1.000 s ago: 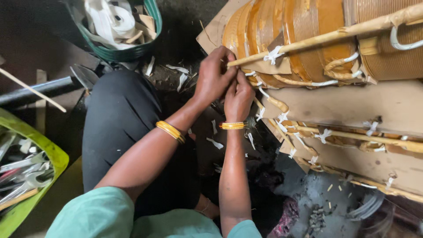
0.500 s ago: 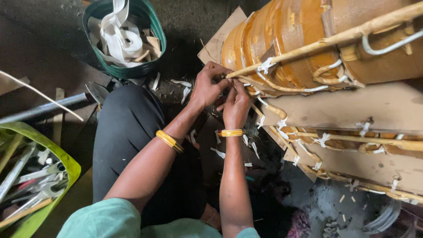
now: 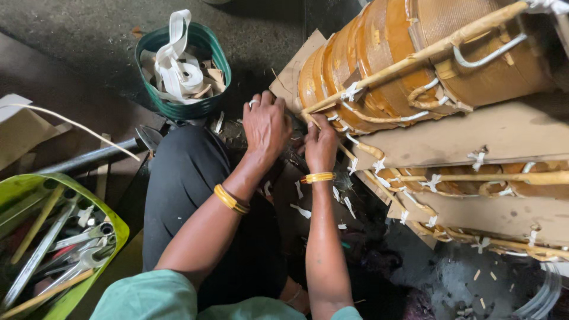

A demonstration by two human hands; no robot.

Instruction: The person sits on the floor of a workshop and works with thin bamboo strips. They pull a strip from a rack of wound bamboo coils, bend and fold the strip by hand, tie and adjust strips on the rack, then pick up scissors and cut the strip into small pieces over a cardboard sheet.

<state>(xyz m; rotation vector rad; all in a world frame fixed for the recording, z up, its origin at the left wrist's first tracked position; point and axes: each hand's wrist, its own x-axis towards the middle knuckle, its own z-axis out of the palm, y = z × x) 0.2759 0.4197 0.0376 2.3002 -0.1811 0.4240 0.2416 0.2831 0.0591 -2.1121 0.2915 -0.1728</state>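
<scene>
1. Work piece — large wound coil (image 3: pixel 415 65) wrapped in brown paper, lying on its side on the floor; sleeved lead rod (image 3: pixel 415 56) runs along it.
2. Done: white tape ties (image 3: pixel 351 92) already knotted along the rods, upper and lower rows.
3. In hand — my left hand (image 3: pixel 267 127) and right hand (image 3: pixel 320 145), fingers closed about the rod's near end; the tie there looks unfinished.
4. Supply: green basket of white tape (image 3: pixel 178 71) beside my knee.
</scene>
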